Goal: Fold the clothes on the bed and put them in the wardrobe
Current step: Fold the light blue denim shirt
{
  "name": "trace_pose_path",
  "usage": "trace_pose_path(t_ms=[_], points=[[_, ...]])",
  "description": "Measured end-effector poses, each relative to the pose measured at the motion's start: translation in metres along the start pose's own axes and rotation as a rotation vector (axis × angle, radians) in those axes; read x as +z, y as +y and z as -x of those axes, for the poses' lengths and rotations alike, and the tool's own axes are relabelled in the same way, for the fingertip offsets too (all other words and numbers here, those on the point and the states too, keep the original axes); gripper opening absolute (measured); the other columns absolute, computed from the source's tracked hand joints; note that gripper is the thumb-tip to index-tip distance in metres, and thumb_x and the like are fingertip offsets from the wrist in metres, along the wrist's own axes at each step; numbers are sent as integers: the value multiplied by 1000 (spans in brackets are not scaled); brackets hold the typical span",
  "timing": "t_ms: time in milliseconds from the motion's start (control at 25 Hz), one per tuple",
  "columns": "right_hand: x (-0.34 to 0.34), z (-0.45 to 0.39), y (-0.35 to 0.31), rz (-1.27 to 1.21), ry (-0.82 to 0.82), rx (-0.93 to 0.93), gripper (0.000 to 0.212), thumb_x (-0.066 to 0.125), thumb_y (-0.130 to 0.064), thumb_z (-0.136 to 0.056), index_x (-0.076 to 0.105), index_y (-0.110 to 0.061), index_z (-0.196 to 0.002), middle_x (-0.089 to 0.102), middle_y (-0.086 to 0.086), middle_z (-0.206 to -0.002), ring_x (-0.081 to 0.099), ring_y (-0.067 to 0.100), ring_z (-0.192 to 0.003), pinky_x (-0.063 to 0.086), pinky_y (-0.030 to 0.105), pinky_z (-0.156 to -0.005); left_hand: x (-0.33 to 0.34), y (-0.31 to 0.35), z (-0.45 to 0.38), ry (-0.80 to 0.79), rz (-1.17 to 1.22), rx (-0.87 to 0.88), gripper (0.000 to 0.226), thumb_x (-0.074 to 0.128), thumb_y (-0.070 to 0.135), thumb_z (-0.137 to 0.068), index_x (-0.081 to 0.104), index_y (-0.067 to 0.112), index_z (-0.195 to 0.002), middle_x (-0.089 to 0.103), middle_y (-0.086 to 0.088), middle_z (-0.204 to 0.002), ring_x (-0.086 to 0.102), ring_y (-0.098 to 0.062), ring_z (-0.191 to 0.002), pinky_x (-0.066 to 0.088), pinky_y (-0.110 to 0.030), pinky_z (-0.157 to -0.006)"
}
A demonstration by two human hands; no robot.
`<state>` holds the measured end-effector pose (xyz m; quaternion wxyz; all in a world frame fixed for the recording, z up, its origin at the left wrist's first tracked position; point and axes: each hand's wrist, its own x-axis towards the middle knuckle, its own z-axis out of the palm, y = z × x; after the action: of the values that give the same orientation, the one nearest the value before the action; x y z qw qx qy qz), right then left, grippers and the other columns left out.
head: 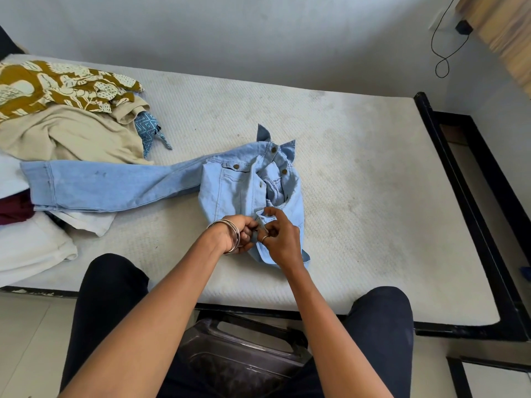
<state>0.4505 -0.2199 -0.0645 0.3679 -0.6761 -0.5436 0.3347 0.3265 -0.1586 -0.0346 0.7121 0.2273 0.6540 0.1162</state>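
Both hands are working at the near hem of the denim jacket [253,185], which is lying on the bed [359,173] just in front of the person, collar pointing away toward the wall. The left hand [241,235], bangles on the wrist, is curling its fingers round the front edge of the cloth, and the right hand [280,239], a ring on one finger, is pinching the facing edge right beside it, so the two are nearly touching over the placket. One sleeve is stretching out flat to the left, its cuff reaching the clothes pile [66,116] at the left end of the mattress: a mustard printed piece on top, a beige garment under it, a blue patterned scrap poking out, white and maroon cloth nearer the edge. Nothing here is serving as a container that I can make out; a dark plastic chair [238,357] is sitting between the person's knees on the floor. To the right of the jacket the mattress is running bare up to the black bed frame [471,225], and a black cable [442,53] is hanging on the wall beyond.
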Motion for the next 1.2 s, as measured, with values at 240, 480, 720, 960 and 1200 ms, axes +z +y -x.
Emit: trace_pose_path(t_ms=[240, 480, 720, 960, 1200], points=[[-14, -5, 8, -571, -121, 260, 14, 66, -4, -91, 60, 7, -97, 67, 14, -72, 62, 22, -53, 54, 34, -62, -8, -9, -2, -74, -94, 288, 10, 60, 14, -93, 61, 9, -84, 46, 1, -52, 38, -7, -34, 49, -24, -50], [-16, 3, 35, -912, 69, 281, 23, 56, 5, -94, 60, -5, -115, 70, 8, -99, 69, 20, -90, 57, 35, -81, -32, -69, -29, 652, -1033, 797, 79, 88, 45, -57, 49, 20, -121, 52, -5, -112, 51, -22, -102, 49, -39, -79], [-29, 17, 103, 502, -224, 274, 62, 82, -30, -74, 55, -18, -128, 51, 1, -127, 41, 28, -123, 36, 43, -101, -46, -94, -53, 669, -1017, 427, 78, 74, 52, -74, 38, 11, -129, 39, -14, -128, 49, -37, -115, 49, -49, -86], [-31, 2, 70, 196, -103, 53, 12, 75, -24, -82, 71, -16, -91, 70, 5, -79, 65, 20, -72, 48, 34, -66, -16, -63, -71, 711, -942, 378, 80, 73, 42, -73, 32, 5, -131, 36, -13, -129, 44, -36, -118, 44, -49, -89], [-91, -43, -25, -1004, 121, 80, 23, 73, -19, -80, 57, -7, -90, 70, 6, -78, 66, 18, -67, 54, 29, -58, -11, -11, -68, 930, -540, 638, 64, 68, 38, -82, 42, 9, -132, 47, -21, -124, 48, -40, -110, 44, -52, -80]])
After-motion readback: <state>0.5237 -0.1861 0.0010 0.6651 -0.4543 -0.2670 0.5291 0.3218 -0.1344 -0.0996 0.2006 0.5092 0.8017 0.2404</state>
